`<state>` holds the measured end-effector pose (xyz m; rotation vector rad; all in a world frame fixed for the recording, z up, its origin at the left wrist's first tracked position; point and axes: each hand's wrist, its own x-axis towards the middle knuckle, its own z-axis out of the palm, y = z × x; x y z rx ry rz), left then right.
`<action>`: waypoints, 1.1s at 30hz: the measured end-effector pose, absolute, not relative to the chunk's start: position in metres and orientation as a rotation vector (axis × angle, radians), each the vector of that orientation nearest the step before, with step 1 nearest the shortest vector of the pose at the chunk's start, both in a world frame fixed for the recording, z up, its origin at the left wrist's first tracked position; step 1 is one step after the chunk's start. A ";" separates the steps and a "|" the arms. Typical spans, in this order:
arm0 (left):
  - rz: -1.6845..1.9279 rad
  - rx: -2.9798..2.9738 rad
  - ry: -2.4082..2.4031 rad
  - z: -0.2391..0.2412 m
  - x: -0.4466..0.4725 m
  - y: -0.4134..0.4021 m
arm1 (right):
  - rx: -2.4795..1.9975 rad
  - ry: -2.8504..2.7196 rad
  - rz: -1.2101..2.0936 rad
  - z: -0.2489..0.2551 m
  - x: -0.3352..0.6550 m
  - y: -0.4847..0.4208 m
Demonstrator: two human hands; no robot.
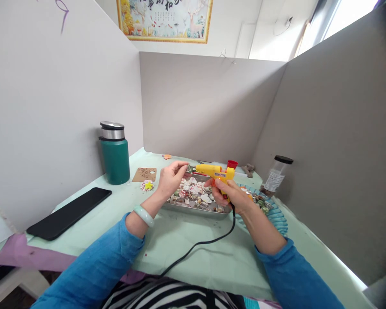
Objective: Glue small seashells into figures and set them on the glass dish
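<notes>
In my right hand (pixel 231 193) is a yellow hot glue gun (pixel 214 171), held level with its nozzle pointing left. A black cord hangs from its grip and runs down over the table edge. My left hand (pixel 173 177) pinches a small greenish shell-like piece (pixel 189 168) right at the nozzle tip; whether they touch I cannot tell. Both hands are above a metal tray (pixel 193 210) heaped with shells (pixel 194 191), pale and reddish. To the right, partly behind my right wrist, is a blue ribbed dish (pixel 279 219) with small greenish and brown pieces in it.
A green bottle (pixel 115 161) and a black phone-like slab (pixel 70 212) are on the left. Near them lie a brown card (pixel 144 174) and a shell with a yellow flower (pixel 147 185). At the back are a red cup (pixel 232 164) and, rightward, a black-lidded jar (pixel 276 176). Grey panels surround the table.
</notes>
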<state>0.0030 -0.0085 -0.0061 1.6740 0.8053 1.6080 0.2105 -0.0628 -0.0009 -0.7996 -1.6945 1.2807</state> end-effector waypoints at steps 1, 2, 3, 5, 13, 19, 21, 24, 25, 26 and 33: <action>1.605 1.666 0.802 -0.006 0.003 -0.009 | -0.791 -1.690 1.286 -0.001 0.211 -0.062; 1.605 1.652 0.797 -0.006 0.003 -0.008 | -0.784 -1.690 1.292 -0.002 0.211 -0.061; 1.603 1.636 0.790 -0.006 0.003 -0.008 | -0.780 -1.695 1.297 -0.002 0.211 -0.061; 1.599 1.598 0.774 -0.006 0.004 -0.008 | -0.782 -1.711 1.301 -0.002 0.211 -0.061; 1.649 1.443 0.820 0.001 0.000 -0.006 | -0.853 -1.801 1.199 0.000 0.212 -0.063; 1.675 1.500 0.913 0.003 -0.003 -0.007 | -1.364 -2.000 0.410 -0.014 0.211 -0.045; 1.629 1.544 0.908 0.003 -0.001 -0.009 | -1.487 -2.127 0.131 -0.020 0.209 -0.041; 1.549 1.579 0.903 0.003 0.003 -0.014 | -1.576 -2.247 -0.023 -0.023 0.206 -0.041; 1.526 1.588 0.896 0.002 0.004 -0.016 | -1.586 -2.279 -0.024 -0.023 0.206 -0.042; 1.506 1.599 0.885 0.002 0.005 -0.018 | -1.591 -2.312 -0.011 -0.023 0.206 -0.043; 1.358 1.692 0.833 0.001 0.008 -0.027 | -1.400 -2.285 -0.002 -0.017 0.211 -0.044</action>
